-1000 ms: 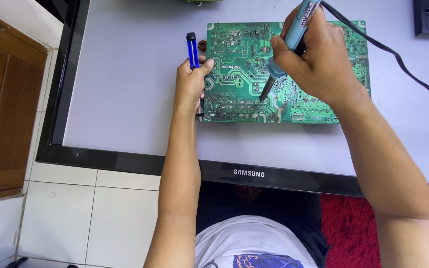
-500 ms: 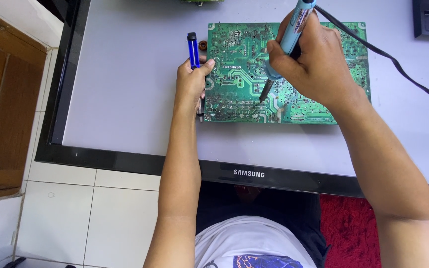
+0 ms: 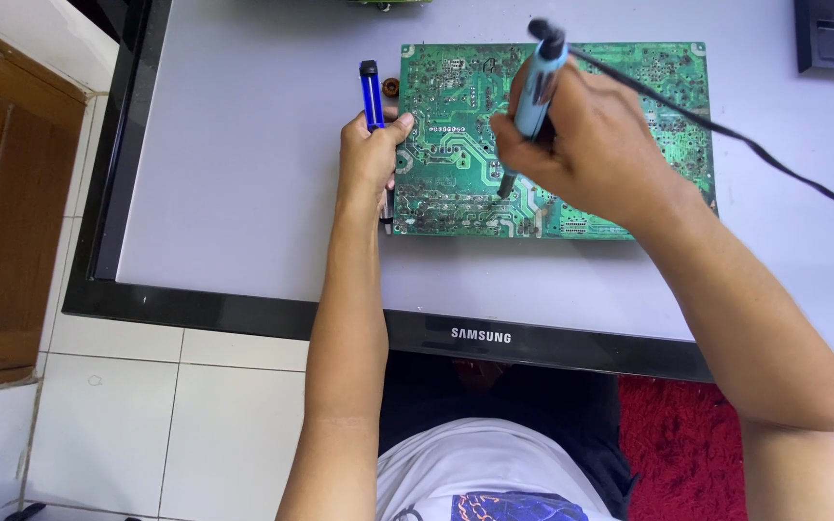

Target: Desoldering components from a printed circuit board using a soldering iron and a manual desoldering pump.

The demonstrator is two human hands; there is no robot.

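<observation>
While I watch from the head camera, the right hand (image 3: 581, 145) grips a blue soldering iron (image 3: 536, 92) like a pen, its tip down on the green circuit board (image 3: 456, 145), which lies solder-side up on a flat grey panel (image 3: 243, 193) with a black bezel. Left hand (image 3: 367, 159) closes around a blue desoldering pump (image 3: 371, 95) at the board's left edge, thumb up. Black cord (image 3: 726, 130) trails right. Small copper coil (image 3: 391, 87) sits just beside the pump. White floor tiles (image 3: 147, 405) below.

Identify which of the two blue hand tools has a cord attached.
The soldering iron in the right hand; the blue tool in the left hand has none.
</observation>
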